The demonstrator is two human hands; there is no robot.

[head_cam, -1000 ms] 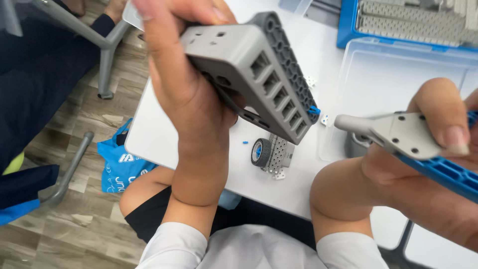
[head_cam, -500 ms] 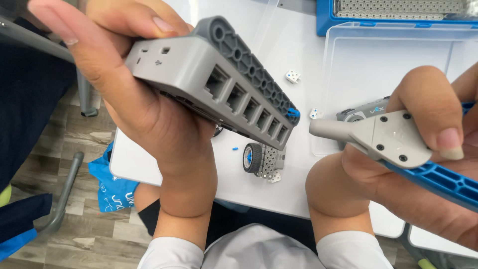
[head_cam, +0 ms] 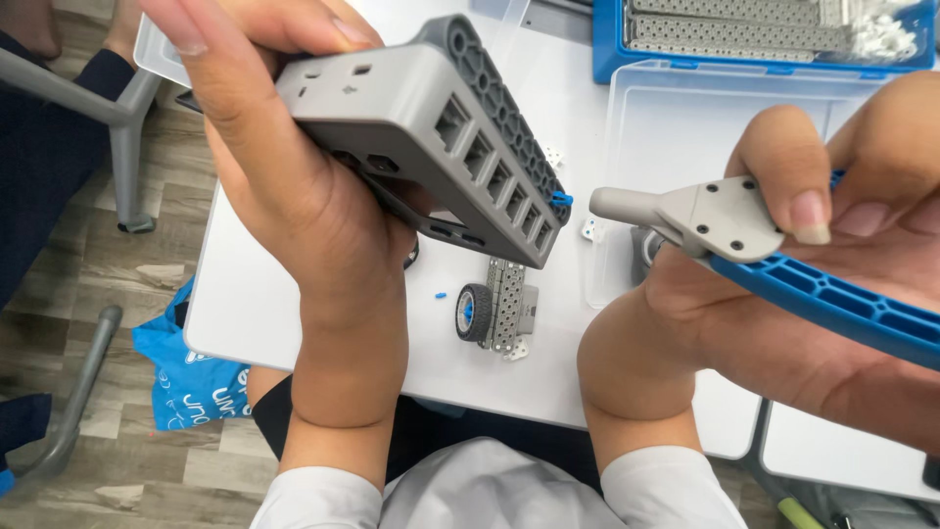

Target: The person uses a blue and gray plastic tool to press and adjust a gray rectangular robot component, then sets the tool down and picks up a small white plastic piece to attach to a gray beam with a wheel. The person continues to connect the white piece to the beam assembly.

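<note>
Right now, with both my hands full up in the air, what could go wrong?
1. The grey block with square ports sits in your left hand above the small wheel assembly; if it slips, it could land on it.
2. The grey tip of the blue-handled tool in your right hand points close to the block and might bump the small blue pin loose.
3. Tiny white pieces on the white table could get knocked off.

Below your left forearm, a crumpled blue plastic bag with white lettering lies on the wooden floor beside the table's edge.
</note>
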